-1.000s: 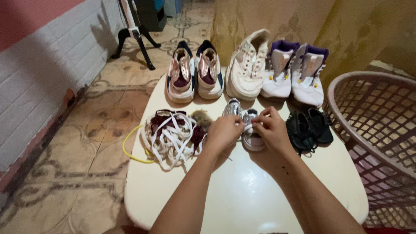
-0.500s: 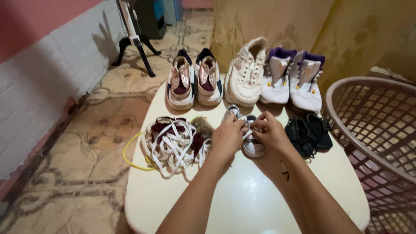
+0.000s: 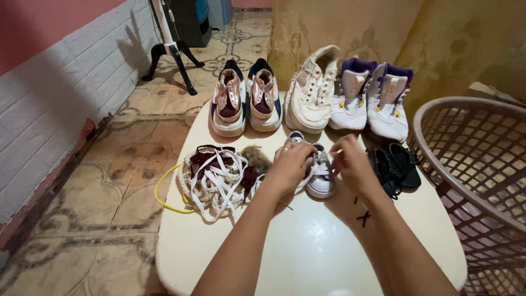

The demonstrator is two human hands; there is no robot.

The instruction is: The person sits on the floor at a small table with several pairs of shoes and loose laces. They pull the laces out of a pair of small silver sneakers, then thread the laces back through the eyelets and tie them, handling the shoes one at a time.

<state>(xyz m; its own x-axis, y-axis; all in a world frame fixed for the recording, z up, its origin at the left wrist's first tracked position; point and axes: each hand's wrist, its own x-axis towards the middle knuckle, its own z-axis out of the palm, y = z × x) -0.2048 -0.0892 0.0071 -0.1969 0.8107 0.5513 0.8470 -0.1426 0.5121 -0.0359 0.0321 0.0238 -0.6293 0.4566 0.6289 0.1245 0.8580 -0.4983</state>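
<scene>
A small silver baby sneaker [image 3: 320,183] with white laces sits in the middle of a pale round table [image 3: 307,252]. My left hand [image 3: 290,167] rests over its left side with fingers pinched on it and its lace. My right hand [image 3: 350,167] pinches the white lace at the shoe's right side, the lace stretched between both hands. A second small silver shoe [image 3: 296,137] peeks out just behind my left hand.
A heap of white, maroon and yellow laces [image 3: 213,178] lies to the left. Along the back stand pink-and-navy sneakers [image 3: 246,98], a white sneaker [image 3: 312,90] and white-and-purple high-tops [image 3: 372,96]. Small black sandals [image 3: 394,167] lie right, beside a pink mesh basket [image 3: 476,159].
My hands have drawn slightly apart over the small shoe, pulling the lace out to the right. The view has shifted a little closer.
</scene>
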